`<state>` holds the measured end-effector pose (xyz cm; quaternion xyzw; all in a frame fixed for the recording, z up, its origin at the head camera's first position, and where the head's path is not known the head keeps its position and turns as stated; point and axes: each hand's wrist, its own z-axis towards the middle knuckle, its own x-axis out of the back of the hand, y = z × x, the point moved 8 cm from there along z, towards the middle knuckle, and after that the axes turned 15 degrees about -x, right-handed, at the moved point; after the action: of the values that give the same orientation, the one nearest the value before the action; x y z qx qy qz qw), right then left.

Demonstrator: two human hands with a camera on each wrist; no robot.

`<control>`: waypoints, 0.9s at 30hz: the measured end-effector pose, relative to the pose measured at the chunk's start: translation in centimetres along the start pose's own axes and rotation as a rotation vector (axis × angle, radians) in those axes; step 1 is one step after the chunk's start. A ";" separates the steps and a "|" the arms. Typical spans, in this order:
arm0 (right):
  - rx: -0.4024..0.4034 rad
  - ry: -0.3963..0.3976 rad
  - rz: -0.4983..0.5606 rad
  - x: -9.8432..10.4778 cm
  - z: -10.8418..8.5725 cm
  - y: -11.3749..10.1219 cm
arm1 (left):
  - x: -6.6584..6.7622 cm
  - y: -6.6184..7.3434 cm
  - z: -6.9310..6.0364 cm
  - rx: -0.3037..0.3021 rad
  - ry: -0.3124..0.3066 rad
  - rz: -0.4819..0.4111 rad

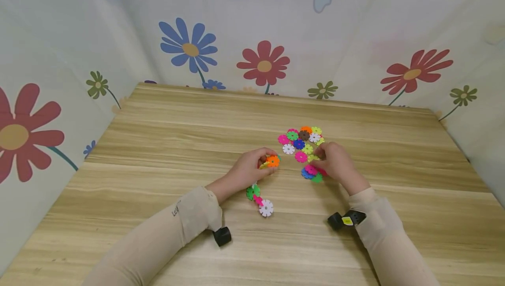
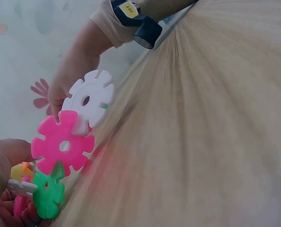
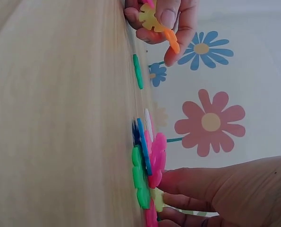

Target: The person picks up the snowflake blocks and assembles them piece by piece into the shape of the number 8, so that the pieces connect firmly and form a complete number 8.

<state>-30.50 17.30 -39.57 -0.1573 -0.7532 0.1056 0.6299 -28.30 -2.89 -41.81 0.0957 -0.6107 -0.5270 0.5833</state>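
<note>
My left hand [image 1: 250, 167] grips a chain of interlocking snowflake discs; an orange disc [image 1: 272, 161] shows at the fingertips. From under the hand the chain trails toward the near edge, through a green disc [image 1: 253, 192] and a pink disc [image 2: 63, 145] to a white disc [image 1: 266, 208]. My right hand [image 1: 337, 163] reaches into a loose pile of such discs. Its thumb and fingers are bent around a yellow disc [image 1: 313, 158], next to a pink disc [image 3: 157, 158]; whether they pinch one is hidden. Blue [image 1: 306, 173] and green discs lie partly under the pink one.
Further back in the pile lie a brown disc [image 1: 304, 135], a dark blue disc [image 1: 299, 144] and several others. Near the left hand, a lone green disc [image 3: 138, 71] rests on the wooden table [image 1: 189, 123]. A flower-printed curtain [image 1: 236, 23] stands behind the table.
</note>
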 end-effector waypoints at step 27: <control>0.137 0.080 0.244 0.8 -1.5 -2.5 | 0.1 -0.1 -0.1 0.018 0.009 0.031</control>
<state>-29.46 15.27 -37.65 -0.2084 -0.6939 0.2261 0.6511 -28.29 -3.07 -41.79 0.0937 -0.6142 -0.5120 0.5932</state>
